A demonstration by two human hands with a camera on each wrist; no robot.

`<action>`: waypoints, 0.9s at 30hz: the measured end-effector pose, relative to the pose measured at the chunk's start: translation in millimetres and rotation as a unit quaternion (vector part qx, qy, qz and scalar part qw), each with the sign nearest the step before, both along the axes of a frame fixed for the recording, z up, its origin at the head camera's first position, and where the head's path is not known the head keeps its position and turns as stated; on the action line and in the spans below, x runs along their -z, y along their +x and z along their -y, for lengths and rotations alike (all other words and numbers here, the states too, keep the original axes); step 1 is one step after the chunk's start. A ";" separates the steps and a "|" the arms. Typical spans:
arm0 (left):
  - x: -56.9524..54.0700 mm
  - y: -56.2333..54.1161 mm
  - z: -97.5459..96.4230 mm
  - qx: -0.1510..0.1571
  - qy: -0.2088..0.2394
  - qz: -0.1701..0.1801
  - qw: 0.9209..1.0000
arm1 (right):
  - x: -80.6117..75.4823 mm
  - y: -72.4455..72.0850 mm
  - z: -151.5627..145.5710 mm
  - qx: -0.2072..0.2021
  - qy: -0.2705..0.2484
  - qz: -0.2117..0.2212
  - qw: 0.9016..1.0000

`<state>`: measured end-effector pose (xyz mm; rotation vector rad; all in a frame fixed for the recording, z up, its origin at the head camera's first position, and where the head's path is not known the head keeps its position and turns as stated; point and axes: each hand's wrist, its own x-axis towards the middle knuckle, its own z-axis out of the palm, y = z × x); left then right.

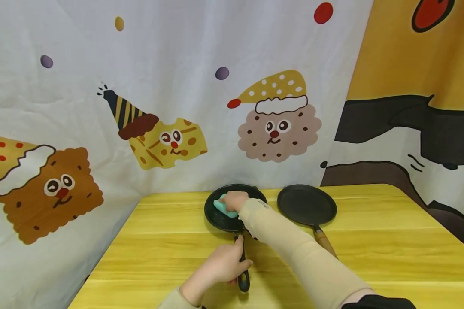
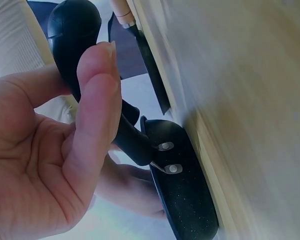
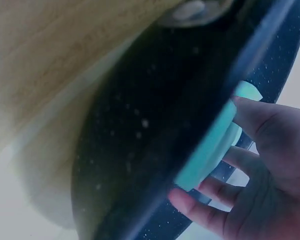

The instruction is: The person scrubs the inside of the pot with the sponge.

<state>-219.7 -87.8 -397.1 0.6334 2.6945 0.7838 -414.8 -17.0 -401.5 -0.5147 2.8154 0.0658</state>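
A black speckled frying pan (image 1: 215, 219) stands at the far middle of the table, its black handle (image 1: 243, 283) pointing toward me. My left hand (image 1: 225, 262) grips that handle. In the left wrist view, fingers (image 2: 97, 100) curl round the handle, and two rivets fix it to the pan's side wall (image 2: 185, 205). Inside the pan, my right hand (image 1: 235, 200) holds a teal cloth (image 1: 222, 207) against the cooking surface. Up close in the right wrist view, the folded cloth (image 3: 210, 150) lies under my thumb and fingers, partly hidden by the pan's rim.
Right of the frying pan lies a flat black pan (image 1: 307, 205) with a wooden handle (image 1: 324, 243), partly behind my right sleeve (image 1: 293, 249). Both rest on a yellow wood-grain table (image 1: 170, 240). A curtain (image 1: 177, 56) printed with cartoon cookies and cheese hangs directly behind the table.
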 end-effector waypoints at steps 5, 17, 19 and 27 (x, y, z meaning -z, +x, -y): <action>-0.9 0.1 -0.6 -0.007 0.007 0.011 1.000 | 1.7 -6.7 -2.8 0.018 0.022 -0.002 1.000; -1.1 0.8 -0.1 -0.020 0.009 0.011 1.000 | -14.7 -2.1 -21.4 0.028 0.028 0.023 0.999; -1.0 0.6 0.5 -0.019 0.014 0.018 1.000 | -17.9 -3.2 -26.5 0.029 0.026 0.037 0.999; -1.1 -0.1 2.6 -0.021 0.022 0.027 0.999 | -17.1 -17.9 -41.7 0.026 0.040 0.070 0.996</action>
